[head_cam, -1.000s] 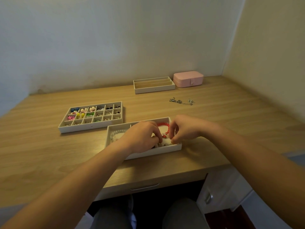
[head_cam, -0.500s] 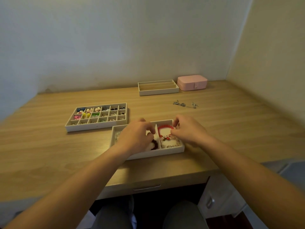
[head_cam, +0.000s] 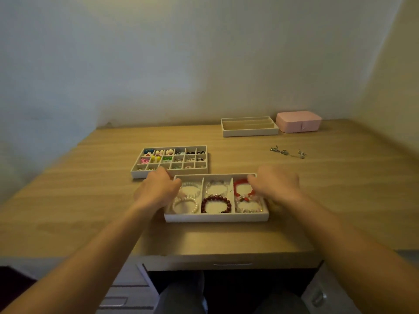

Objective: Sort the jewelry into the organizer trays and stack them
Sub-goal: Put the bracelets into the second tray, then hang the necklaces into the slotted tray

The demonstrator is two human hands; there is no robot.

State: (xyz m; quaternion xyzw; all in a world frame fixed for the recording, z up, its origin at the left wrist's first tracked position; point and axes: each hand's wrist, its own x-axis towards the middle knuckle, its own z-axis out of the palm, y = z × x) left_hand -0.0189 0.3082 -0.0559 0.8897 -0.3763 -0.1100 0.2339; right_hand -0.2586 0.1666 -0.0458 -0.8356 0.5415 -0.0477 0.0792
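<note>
A white three-column bracelet tray point(head_cam: 216, 217) lies near the desk's front edge. It holds pearl bracelets on the left, a dark red bead bracelet point(head_cam: 216, 203) in the middle, and a red bracelet point(head_cam: 240, 184) on the right. My left hand point(head_cam: 158, 190) curls round the tray's left wall near the far corner. My right hand point(head_cam: 275, 184) curls over the far right corner, its fingertips by the red bracelet. Both hands are blurred. Behind the left hand sits a many-celled tray point(head_cam: 170, 174) of small colourful earrings.
An empty long-slot tray point(head_cam: 249, 132) and a shut pink jewelry box point(head_cam: 298, 122) stand at the back by the wall. Loose silver chains point(head_cam: 288, 152) lie on the wooden desk point(head_cam: 340, 189) to the right. Walls close in behind and on the right.
Both hands have moved apart from the tray's middle compartments to its left and right ends, uncovering the bracelets. The camera has tilted, so the trays sit lower in view.
</note>
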